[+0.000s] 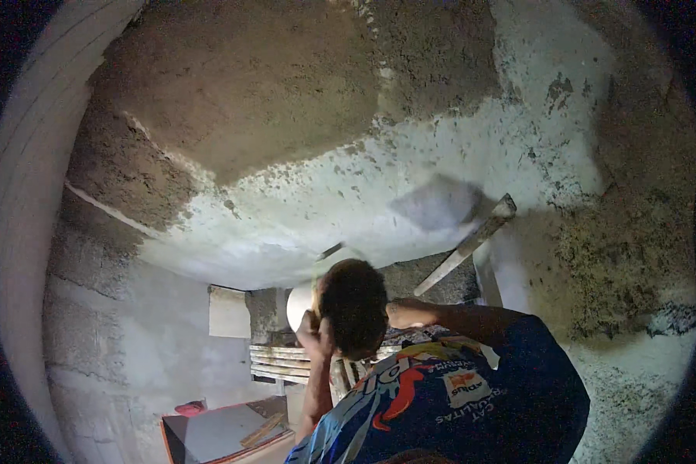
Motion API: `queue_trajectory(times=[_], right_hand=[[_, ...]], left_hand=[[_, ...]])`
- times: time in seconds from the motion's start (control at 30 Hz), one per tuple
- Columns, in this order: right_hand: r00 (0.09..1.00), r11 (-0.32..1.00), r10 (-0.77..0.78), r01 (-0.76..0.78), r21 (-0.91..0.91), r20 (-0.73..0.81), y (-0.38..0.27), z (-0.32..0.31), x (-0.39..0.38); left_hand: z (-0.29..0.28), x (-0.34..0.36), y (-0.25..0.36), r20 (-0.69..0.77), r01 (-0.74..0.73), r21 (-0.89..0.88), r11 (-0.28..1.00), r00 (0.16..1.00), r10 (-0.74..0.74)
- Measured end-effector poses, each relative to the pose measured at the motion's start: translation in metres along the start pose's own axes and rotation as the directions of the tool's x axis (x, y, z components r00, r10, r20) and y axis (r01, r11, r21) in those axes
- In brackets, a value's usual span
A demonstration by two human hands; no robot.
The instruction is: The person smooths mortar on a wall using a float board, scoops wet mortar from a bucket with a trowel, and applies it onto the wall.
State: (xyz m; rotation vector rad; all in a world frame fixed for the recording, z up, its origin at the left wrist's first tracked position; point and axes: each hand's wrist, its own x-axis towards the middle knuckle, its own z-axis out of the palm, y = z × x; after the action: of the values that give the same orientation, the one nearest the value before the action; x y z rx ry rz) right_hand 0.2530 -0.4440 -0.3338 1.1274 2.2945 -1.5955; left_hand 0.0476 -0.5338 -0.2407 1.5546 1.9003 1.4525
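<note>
Neither my left hand nor my right hand can be made out. At the lower middle is another person, in a dark blue printed shirt, with the dark-haired head bowed. One of this person's hands is raised beside the head, close to a bright, pale rounded thing that I cannot name. The other forearm reaches across behind the head, so its hand is hidden. A long pale wooden board slants up beyond the shoulder. The brown patch at the bottom edge is too cut off to tell.
Rough plaster covers the surface above, part brown, part whitish. Pale stacked slats lie behind the person. A grey panel with an orange edge stands at lower left, with a wooden piece on it and a red item beside it.
</note>
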Motion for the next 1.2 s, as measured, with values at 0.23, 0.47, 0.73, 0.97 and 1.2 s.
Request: queue_trajectory(times=[0.23,0.47,0.73,0.97,1.2], right_hand=[[0.948,0.893,0.000,-0.144,0.426,0.320,-0.003,-0.031,-0.018],[0.832,0.510,-0.335,-0.235,0.827,0.443,-0.030,-0.042,-0.068],[0.843,-0.071,-0.537,0.011,0.997,-0.048,-0.064,-0.105,-0.122],[0.450,0.226,-0.244,0.888,0.401,-0.859,-0.171,-0.250,-0.196],[-0.865,0.483,0.030,0.451,-0.750,-0.501,-0.107,-0.561,-0.126]], left_hand=[[0.023,0.052,0.082,0.154,-0.049,-0.291,0.956,0.983,0.097],[0.038,0.053,0.066,-0.043,0.073,-0.328,0.942,0.995,-0.093],[0.034,0.044,0.026,-0.152,0.417,-0.508,0.754,0.818,-0.555],[-0.005,-0.006,-0.020,-0.410,0.308,-0.532,0.789,0.721,-0.558],[-0.022,-0.046,-0.036,-0.505,0.305,-0.387,0.870,0.720,-0.476]])
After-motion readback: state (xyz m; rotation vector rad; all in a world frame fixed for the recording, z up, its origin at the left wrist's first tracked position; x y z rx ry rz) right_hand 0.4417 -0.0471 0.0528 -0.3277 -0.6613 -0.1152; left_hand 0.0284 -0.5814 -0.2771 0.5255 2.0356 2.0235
